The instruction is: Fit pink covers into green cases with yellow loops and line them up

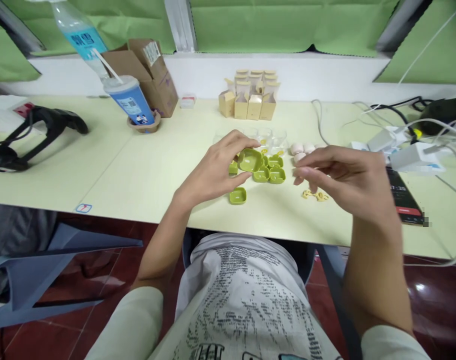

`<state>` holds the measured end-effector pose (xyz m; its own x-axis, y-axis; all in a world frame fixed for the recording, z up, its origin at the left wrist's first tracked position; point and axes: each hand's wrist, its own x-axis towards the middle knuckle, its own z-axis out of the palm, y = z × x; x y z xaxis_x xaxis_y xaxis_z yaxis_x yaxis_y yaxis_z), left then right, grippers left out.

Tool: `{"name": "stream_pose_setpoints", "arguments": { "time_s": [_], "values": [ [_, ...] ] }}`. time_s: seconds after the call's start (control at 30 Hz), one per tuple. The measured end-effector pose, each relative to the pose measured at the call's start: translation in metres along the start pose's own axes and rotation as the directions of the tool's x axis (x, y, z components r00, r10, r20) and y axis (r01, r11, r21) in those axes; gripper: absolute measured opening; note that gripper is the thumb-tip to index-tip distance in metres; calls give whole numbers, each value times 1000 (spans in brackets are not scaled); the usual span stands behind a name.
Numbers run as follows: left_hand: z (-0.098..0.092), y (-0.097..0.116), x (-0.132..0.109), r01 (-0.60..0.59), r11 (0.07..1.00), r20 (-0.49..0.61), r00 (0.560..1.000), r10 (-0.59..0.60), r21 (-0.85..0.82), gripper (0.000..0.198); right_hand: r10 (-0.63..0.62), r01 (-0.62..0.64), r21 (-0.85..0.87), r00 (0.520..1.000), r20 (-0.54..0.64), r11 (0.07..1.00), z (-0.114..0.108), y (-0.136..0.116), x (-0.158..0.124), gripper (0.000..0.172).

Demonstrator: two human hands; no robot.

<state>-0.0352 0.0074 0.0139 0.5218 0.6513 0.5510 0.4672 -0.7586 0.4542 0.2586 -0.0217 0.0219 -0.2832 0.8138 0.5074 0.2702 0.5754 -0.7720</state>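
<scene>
My left hand [216, 167] pinches a small green plastic case half [250, 159] between thumb and fingers, lifted just above the table. Several more green case halves [273, 174] lie right of it, and one green case half [237, 195] lies apart, nearer me. My right hand [342, 175] hovers to the right with fingers curled together; whether it holds something is unclear. Small yellow pieces [315, 195] lie beneath its fingertips. Pale pink rounded pieces [302, 148] and clear plastic shells [267, 136] sit just beyond the green halves.
Small tan cartons [250, 97] stand at the back. A blue cup with a straw [132, 102], a water bottle [78, 32] and a cardboard box [153, 75] are back left. A black scanner-like device [33, 132] lies far left. Phone [402, 200], chargers and white cables [411, 150] crowd the right.
</scene>
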Motion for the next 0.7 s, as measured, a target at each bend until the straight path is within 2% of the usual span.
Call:
{"name": "stream_pose_setpoints", "arguments": {
  "time_s": [0.07,0.17,0.3,0.4,0.53,0.63,0.7],
  "values": [
    [4,1,1,-25,999,-6,1000,25,-30,46,-60,61,37,997,-43,997,13,3,3,8],
    [6,2,1,-43,993,29,998,47,-107,56,-178,177,-34,984,-29,984,25,2,6,14],
    [7,4,1,-1,973,105,994,26,-229,61,-285,285,-51,958,-3,957,33,-2,5,23],
    [4,5,2,52,948,173,985,4,-315,66,-370,362,-146,929,-30,921,34,0,4,24],
    [-2,3,3,164,864,298,955,-18,-476,73,-494,483,-259,869,26,836,34,7,6,21],
    [-6,0,4,261,805,387,921,-43,-532,76,-597,601,-251,796,101,759,36,12,8,22],
    [-8,-2,4,294,786,405,912,-61,-544,78,-646,661,-263,748,150,703,39,13,9,21]
  ]
}}
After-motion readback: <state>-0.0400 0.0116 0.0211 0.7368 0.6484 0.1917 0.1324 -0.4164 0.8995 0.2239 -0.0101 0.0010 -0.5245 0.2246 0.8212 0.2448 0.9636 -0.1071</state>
